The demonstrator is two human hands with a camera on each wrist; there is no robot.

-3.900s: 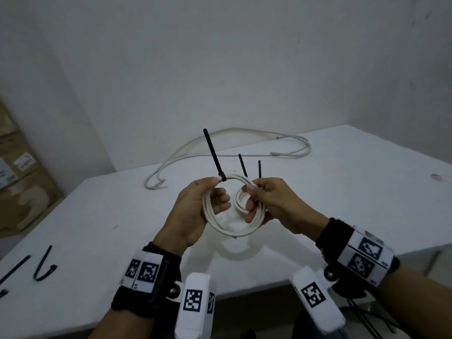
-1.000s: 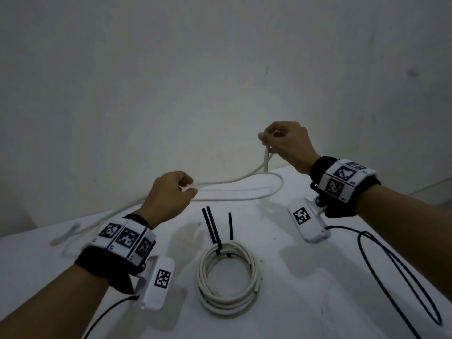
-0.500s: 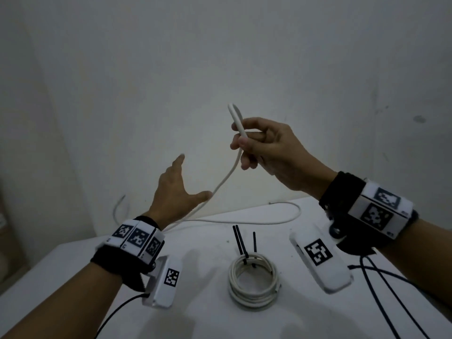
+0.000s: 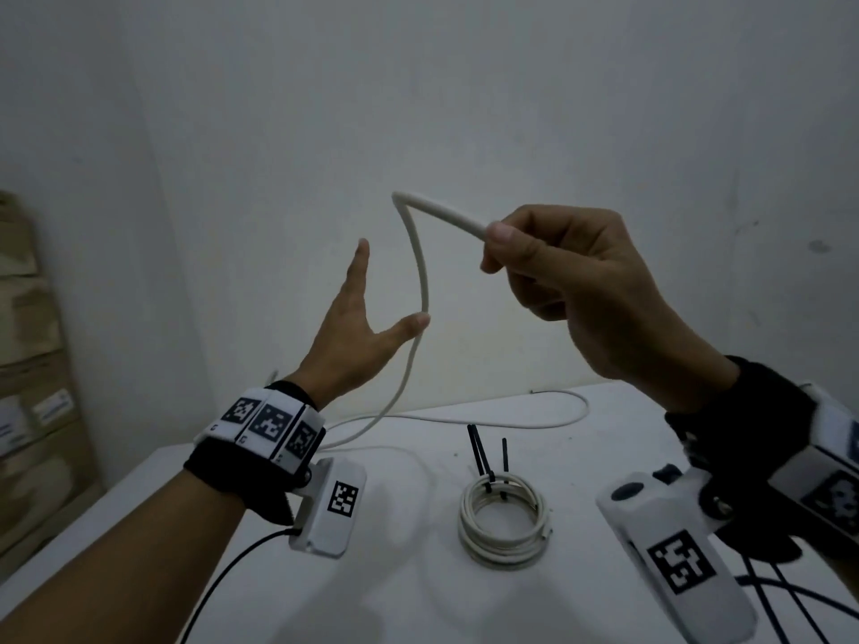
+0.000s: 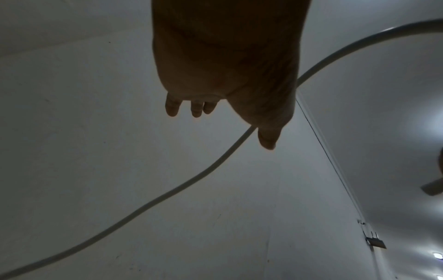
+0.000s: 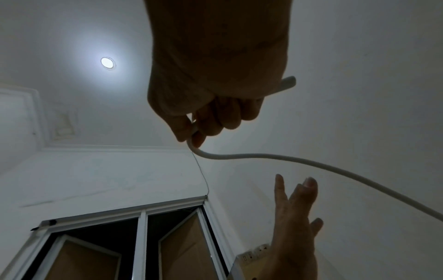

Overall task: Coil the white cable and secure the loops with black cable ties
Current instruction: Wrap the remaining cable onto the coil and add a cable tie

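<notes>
My right hand (image 4: 548, 267) is raised above the table and pinches the end of a loose white cable (image 4: 420, 271) between thumb and fingers; the right wrist view shows the same cable (image 6: 287, 161) running out of that pinch. The cable bends sharply, drops past my left hand (image 4: 358, 332) and trails onto the white table (image 4: 418, 597). The left hand is open with straight fingers, and its thumb touches the cable (image 5: 191, 181). A finished white coil (image 4: 504, 522) lies on the table, bound with black cable ties (image 4: 483, 457) whose tails stick up.
Cardboard boxes (image 4: 28, 364) are stacked at the far left beside the table. The rest of the loose cable curves along the table's back edge (image 4: 534, 422). Black camera leads (image 4: 790, 597) hang at the lower right. White walls stand close behind.
Over the last second my right hand lifted the cable end off the table and drew it toward me. My left hand let go and spread open, its thumb now against the hanging cable.
</notes>
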